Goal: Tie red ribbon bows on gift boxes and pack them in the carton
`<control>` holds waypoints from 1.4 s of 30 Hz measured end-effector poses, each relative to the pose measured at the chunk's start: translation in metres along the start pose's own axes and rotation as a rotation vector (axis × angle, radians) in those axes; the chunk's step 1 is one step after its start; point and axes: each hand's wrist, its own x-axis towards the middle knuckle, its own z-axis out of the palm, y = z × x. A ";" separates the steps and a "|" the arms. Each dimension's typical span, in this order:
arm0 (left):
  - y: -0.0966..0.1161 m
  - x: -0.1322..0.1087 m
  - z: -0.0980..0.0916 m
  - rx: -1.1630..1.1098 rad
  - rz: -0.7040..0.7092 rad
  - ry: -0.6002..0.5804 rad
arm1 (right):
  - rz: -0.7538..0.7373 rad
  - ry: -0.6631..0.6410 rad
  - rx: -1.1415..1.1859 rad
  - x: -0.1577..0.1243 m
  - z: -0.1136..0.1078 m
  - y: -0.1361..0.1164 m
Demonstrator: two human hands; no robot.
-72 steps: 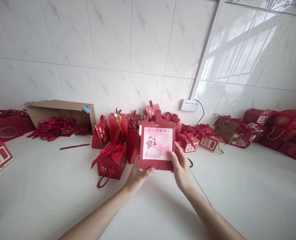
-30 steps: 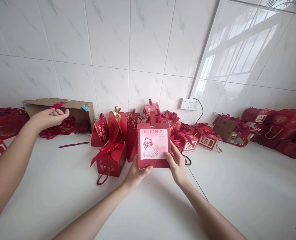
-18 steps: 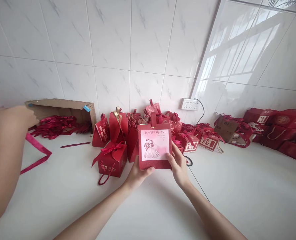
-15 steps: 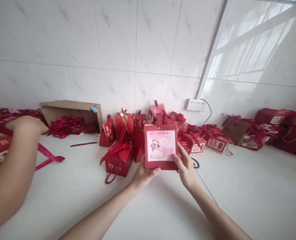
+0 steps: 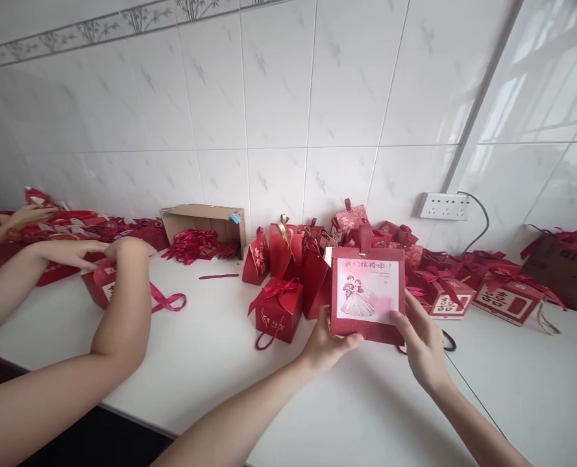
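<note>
Between my two hands I hold up a red gift box [image 5: 368, 329] with a pale front panel that shows a drawn bride and groom. My left hand [image 5: 330, 347] grips its lower left corner, thumb along the bottom edge. On the right side, my right hand [image 5: 419, 340] is closed with its thumb on the front panel; its other fingers are behind the box. A ribbon loop [image 5: 365, 239] stands up from the top. Just left of it on the table sits a red box with a bow [image 5: 279, 311] and a rope handle.
A co-worker's hands [image 5: 130, 248] handle a red box [image 5: 96, 285] at the left; another person's hand [image 5: 35, 213] is farther back. A cardboard carton [image 5: 200, 211] holds red ribbons. Finished-looking red boxes [image 5: 505, 295] line the tiled wall below a power strip [image 5: 444, 206].
The view has swung left, so everything sits farther right and more of the co-worker's side shows. My hands keep the same hold on the gift box.
</note>
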 end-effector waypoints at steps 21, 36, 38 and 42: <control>0.009 -0.001 -0.004 0.029 0.131 -0.221 | -0.318 -0.053 -0.051 -0.006 0.000 0.000; 0.009 0.000 -0.002 0.006 0.125 -0.236 | -0.321 -0.050 -0.059 -0.006 0.000 0.001; 0.009 0.000 -0.002 0.001 0.126 -0.241 | -0.322 -0.052 -0.053 -0.006 0.000 0.000; 0.010 0.000 -0.003 -0.010 0.145 -0.253 | -0.306 -0.058 -0.052 -0.005 0.000 0.000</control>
